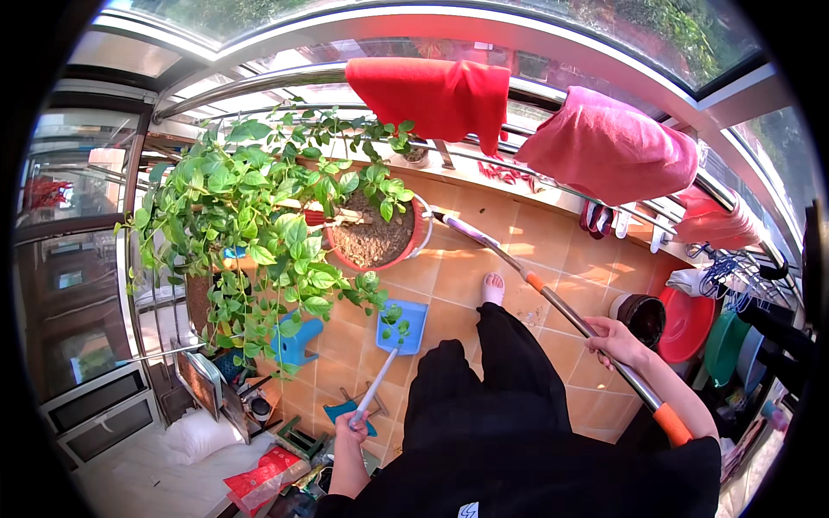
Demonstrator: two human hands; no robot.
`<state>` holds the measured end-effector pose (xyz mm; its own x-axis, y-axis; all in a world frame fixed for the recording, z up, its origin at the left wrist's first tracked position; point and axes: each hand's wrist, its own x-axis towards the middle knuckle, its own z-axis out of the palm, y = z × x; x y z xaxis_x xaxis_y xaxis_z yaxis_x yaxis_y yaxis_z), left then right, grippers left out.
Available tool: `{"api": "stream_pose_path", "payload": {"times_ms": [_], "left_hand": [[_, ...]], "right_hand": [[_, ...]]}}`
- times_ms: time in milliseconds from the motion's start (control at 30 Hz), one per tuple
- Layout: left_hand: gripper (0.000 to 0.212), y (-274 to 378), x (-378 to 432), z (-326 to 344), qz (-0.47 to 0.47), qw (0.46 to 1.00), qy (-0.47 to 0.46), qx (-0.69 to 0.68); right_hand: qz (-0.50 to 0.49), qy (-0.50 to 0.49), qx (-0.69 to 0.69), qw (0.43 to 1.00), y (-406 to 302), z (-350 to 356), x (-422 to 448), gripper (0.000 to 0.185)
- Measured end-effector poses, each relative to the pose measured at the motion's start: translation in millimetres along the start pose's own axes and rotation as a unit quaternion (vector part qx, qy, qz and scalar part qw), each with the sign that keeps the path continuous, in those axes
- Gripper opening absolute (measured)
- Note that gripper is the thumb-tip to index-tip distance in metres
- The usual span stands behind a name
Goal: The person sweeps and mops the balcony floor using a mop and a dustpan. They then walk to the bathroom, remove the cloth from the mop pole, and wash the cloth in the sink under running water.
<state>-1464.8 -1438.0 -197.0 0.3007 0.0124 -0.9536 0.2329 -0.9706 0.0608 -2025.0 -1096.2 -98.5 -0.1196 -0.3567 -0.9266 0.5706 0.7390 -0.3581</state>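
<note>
My left hand (352, 424) grips the pale handle of a blue dustpan (403, 330), whose pan rests on the tiled floor below the potted plant. A leafy shoot hangs over the pan. My right hand (615, 342) holds the metal shaft of a broom (562, 304) with orange sleeves on it. The broom slants up and left across the floor, its purple-and-white head (469, 230) beside the white handle of a large red tub planter (372, 236). Soil fills the planter. Small bits of debris (533, 317) lie on the tiles near the broom shaft.
A trailing green plant (259, 194) spreads over the left side. Blue stool (298, 340) and folding stool (363, 414) stand near the dustpan. A dark bucket (638, 320) and red basin (688, 324) are at right. Red cloth (431, 97) and pink cloth (612, 146) hang from rails.
</note>
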Motion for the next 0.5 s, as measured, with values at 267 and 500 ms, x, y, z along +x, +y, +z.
{"api": "stream_pose_path", "payload": {"times_ms": [267,500], "left_hand": [[0.027,30,15,-22,-0.007,0.999,-0.025,-0.022],[0.029,52,31,-37,-0.037,0.995,-0.094,0.011]], "right_hand": [[-0.068,0.079,-0.088,0.991,7,41,-21,0.054],[-0.110,0.182,-0.211,0.954,58,88,45,0.054]]}}
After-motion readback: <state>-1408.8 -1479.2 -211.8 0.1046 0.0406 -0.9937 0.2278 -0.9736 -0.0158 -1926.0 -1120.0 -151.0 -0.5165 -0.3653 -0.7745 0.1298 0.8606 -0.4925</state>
